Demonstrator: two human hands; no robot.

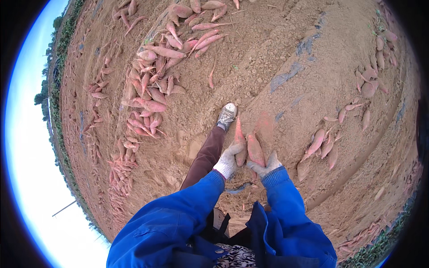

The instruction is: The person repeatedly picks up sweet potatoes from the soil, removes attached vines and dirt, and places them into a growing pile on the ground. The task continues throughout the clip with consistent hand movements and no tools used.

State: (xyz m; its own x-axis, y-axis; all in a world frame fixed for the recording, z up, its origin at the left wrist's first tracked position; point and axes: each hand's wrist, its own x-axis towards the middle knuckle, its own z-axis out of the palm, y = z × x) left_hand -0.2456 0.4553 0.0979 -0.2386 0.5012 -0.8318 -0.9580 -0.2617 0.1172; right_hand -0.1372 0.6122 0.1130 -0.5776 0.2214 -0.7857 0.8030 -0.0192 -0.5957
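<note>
Both of my hands wear pale knit work gloves and are close together in front of me. My left hand point(230, 160) grips a long, tapering sweet potato point(239, 137), its thin tip pointing away from me. A thicker sweet potato point(255, 150) with reddish skin is in my right hand point(266, 165), held round its near end. The two roots lie side by side, a narrow gap between them. Part of another pink root point(253, 175) shows just below, between the hands; whether it is held I cannot tell.
A long row of heaped sweet potatoes point(150, 105) runs along the left. Smaller clusters point(315, 145) lie on the right, beside a shallow furrow point(352, 171). Torn dark plastic film point(285, 77) is stuck in the soil ahead. My shoe point(228, 114) stands just beyond my left hand.
</note>
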